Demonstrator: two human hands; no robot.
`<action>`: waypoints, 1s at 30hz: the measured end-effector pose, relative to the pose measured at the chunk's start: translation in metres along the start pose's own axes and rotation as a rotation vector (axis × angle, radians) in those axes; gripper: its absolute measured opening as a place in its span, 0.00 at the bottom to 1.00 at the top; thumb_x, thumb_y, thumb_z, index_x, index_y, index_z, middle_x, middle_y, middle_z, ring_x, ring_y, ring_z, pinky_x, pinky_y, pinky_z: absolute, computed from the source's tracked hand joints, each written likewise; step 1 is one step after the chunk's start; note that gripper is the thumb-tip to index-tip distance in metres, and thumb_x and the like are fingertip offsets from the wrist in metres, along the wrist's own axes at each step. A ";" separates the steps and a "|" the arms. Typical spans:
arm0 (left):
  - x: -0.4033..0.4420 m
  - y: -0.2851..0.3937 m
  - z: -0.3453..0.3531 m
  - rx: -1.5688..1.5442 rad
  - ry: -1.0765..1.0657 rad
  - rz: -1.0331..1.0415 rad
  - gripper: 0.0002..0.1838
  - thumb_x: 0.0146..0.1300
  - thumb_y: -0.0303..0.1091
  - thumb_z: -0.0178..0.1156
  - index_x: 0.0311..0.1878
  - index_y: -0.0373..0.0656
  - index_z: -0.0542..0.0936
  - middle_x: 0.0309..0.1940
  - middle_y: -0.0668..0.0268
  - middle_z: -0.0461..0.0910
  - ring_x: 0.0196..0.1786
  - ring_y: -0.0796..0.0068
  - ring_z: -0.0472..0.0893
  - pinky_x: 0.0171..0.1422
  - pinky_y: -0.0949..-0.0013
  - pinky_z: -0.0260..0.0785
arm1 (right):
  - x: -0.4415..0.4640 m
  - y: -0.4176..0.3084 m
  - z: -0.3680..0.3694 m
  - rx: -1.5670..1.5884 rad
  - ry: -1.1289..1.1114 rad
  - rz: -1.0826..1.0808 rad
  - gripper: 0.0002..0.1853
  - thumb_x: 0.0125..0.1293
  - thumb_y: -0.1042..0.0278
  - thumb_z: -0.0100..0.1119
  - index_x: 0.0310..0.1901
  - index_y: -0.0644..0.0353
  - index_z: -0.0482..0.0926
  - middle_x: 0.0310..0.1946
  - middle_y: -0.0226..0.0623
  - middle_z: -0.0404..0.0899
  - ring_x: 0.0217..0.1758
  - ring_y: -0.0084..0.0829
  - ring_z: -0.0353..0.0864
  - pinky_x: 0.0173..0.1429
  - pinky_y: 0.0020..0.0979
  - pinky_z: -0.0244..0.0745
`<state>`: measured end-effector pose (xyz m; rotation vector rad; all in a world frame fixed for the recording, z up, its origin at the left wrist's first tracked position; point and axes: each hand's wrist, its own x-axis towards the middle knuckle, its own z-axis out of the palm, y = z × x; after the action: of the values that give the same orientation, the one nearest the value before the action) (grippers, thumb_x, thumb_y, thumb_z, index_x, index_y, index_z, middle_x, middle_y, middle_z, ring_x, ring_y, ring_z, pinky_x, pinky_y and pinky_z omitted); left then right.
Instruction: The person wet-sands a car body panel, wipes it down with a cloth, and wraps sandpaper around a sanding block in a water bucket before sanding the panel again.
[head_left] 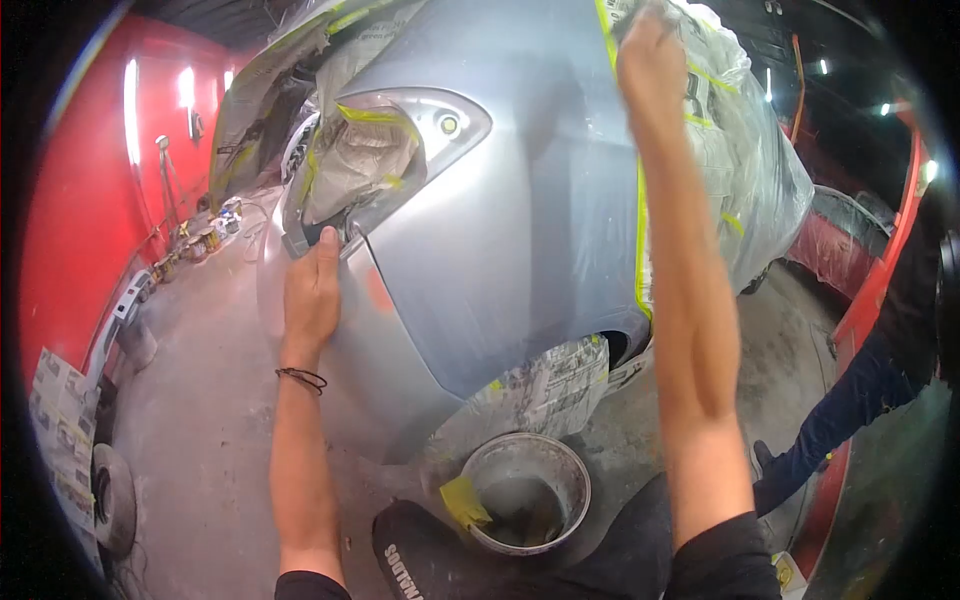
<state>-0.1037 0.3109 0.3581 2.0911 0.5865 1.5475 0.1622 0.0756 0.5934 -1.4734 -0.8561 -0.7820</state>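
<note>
A silver-grey car panel point(480, 260) fills the middle, with masking paper and yellow-green tape point(642, 240) along its right edge. At the papered headlight opening point(365, 165), my left hand point(312, 300) rests with its thumb raised, gripping a dark flat piece that its fingers partly hide. High on the right, my right hand point(650, 65) is beside the panel's taped upper edge, blurred by motion, so its fingers and anything in them cannot be made out. Below the panel stands a bucket point(580, 480) holding murky water, with a yellow cloth point(463, 500) over its left rim.
A red wall point(80, 200) runs along the left, with cans point(200, 242) and a tyre point(115, 500) on the floor near it. Clear plastic sheeting point(760, 180) covers the car at right. Another person's jeans-clad leg point(840, 410) is at the far right.
</note>
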 end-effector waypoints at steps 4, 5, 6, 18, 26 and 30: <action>-0.004 0.010 -0.002 0.003 -0.022 -0.053 0.37 0.87 0.58 0.45 0.38 0.26 0.78 0.27 0.57 0.76 0.36 0.70 0.71 0.45 0.59 0.67 | 0.029 0.006 0.022 0.007 0.076 -0.236 0.28 0.82 0.56 0.43 0.76 0.62 0.72 0.74 0.58 0.75 0.84 0.54 0.64 0.87 0.63 0.49; -0.005 0.014 -0.002 -0.005 -0.028 -0.075 0.37 0.87 0.58 0.45 0.37 0.26 0.77 0.27 0.58 0.75 0.36 0.71 0.70 0.44 0.59 0.67 | 0.016 0.023 0.029 -0.152 0.001 -0.336 0.28 0.82 0.55 0.44 0.74 0.62 0.73 0.75 0.56 0.74 0.81 0.53 0.67 0.83 0.61 0.55; -0.005 0.012 0.001 -0.013 -0.037 -0.079 0.37 0.88 0.57 0.45 0.36 0.27 0.76 0.26 0.59 0.74 0.35 0.71 0.69 0.43 0.59 0.66 | 0.003 0.041 0.037 -0.300 -0.062 -0.448 0.27 0.81 0.54 0.44 0.72 0.63 0.74 0.75 0.55 0.74 0.78 0.53 0.70 0.78 0.60 0.61; -0.004 0.008 0.004 0.019 0.005 0.003 0.34 0.89 0.54 0.43 0.39 0.29 0.79 0.27 0.61 0.74 0.35 0.69 0.70 0.44 0.59 0.65 | -0.057 0.118 0.081 -0.439 -0.063 -0.197 0.34 0.82 0.52 0.40 0.83 0.59 0.63 0.86 0.41 0.61 0.90 0.49 0.54 0.87 0.74 0.43; -0.001 -0.003 0.002 0.044 -0.035 -0.015 0.34 0.89 0.53 0.42 0.38 0.32 0.81 0.27 0.64 0.74 0.36 0.72 0.71 0.44 0.63 0.67 | -0.012 0.104 0.081 -0.504 -0.008 -0.052 0.34 0.81 0.49 0.40 0.79 0.64 0.69 0.80 0.43 0.70 0.83 0.48 0.65 0.85 0.65 0.50; -0.003 0.003 0.001 0.086 -0.039 -0.036 0.35 0.89 0.54 0.41 0.39 0.31 0.82 0.29 0.62 0.78 0.36 0.71 0.73 0.46 0.62 0.68 | -0.041 0.106 0.081 -0.557 0.087 -0.011 0.35 0.82 0.48 0.39 0.78 0.66 0.70 0.79 0.44 0.71 0.80 0.48 0.67 0.84 0.59 0.52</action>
<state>-0.1031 0.3069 0.3570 2.1571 0.6844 1.4826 0.2323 0.1505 0.4994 -1.9019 -0.6022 -1.1452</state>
